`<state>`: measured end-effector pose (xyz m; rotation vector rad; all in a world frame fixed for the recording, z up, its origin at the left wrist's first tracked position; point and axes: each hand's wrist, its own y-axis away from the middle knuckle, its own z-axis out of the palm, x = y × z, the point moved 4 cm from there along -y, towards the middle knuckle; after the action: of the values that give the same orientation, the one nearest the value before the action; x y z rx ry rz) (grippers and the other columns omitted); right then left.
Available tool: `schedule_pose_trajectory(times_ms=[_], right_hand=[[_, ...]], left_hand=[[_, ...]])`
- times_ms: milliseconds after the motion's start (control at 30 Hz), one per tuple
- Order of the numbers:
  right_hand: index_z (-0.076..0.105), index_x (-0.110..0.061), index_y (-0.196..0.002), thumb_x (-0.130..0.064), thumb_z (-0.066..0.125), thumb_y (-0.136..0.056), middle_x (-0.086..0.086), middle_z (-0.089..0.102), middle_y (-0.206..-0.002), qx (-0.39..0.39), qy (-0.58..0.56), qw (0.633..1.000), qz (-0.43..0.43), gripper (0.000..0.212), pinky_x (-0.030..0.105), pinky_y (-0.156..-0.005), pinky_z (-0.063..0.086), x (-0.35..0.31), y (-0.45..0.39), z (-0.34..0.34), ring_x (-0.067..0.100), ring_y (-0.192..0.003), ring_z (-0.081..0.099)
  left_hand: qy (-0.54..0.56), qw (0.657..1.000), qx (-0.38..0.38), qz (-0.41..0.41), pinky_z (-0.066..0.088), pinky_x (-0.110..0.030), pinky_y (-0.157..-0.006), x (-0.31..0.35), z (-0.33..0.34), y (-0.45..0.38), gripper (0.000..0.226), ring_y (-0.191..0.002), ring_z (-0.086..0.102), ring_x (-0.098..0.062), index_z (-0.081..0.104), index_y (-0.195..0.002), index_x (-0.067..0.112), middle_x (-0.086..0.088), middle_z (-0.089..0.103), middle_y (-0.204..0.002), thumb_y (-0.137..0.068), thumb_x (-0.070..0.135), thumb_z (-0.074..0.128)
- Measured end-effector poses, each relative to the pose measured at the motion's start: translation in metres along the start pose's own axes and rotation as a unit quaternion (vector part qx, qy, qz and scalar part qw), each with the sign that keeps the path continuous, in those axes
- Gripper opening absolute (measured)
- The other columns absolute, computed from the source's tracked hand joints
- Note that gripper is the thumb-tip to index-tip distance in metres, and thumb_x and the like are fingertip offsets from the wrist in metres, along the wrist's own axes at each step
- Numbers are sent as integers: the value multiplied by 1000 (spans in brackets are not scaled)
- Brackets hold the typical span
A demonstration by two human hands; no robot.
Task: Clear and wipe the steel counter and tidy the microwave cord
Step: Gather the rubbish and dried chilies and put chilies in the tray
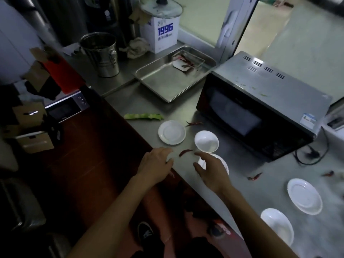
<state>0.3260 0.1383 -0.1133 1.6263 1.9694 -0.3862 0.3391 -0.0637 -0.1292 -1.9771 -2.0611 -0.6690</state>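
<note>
Nearest, two round white plates (304,196) lie on the grey steel counter (242,192). Both hands hover at its front edge. The left hand (155,165) has fingers relaxed and holds nothing; the right hand (211,171) is spread wide over a partly hidden white dish (222,161). A dried red chili (185,152) lies between them. Beyond sit two small white saucers (172,132) and a green vegetable strip (143,116). The black-fronted steel microwave (260,107) stands right, its black cord (312,155) looped loosely beside it.
</note>
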Motion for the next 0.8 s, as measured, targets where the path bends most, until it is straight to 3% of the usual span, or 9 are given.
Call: schedule_pose_trajectory(times_ms=[267, 467, 633, 800], right_hand=[[62, -23, -129, -25, 68, -91, -10, 66, -128, 11, -22, 998, 55, 38, 19, -100, 33, 7, -20, 15, 11, -120, 57], [62, -24, -129, -27, 67, -92, -7, 66, -127, 17, -40, 995, 90, 38, 28, -102, 39, 30, -49, 25, 15, -119, 59], [62, -22, -131, -23, 66, -92, 2, 67, -128, 46, -72, 990, 109, 39, 36, -97, 47, 40, -83, 20, 23, -115, 62], [61, -22, -132, -25, 62, -95, 5, 68, -125, 59, -52, 990, 118, 38, 32, -89, 47, 51, -112, 11, 26, -108, 64]], left_hand=[[21, 998, -36, 51, 42, -40, -103, 2, 1, -38, 45, -123, 53, -25, 53, -138, 22, -4, 59, -135, -95, 34, 51], [-1, 995, -66, 79, 49, -46, -90, 8, 11, -77, 38, -107, 59, -29, 62, -122, 15, -5, 65, -119, -92, 34, 48], [-20, 990, -95, 104, 48, -46, -93, 24, 4, -116, 42, -113, 56, -29, 60, -130, 16, -6, 62, -127, -94, 35, 46], [-45, 987, -101, 119, 38, -40, -104, 34, -1, -159, 39, -126, 48, -27, 54, -138, 18, -6, 54, -139, -100, 28, 52]])
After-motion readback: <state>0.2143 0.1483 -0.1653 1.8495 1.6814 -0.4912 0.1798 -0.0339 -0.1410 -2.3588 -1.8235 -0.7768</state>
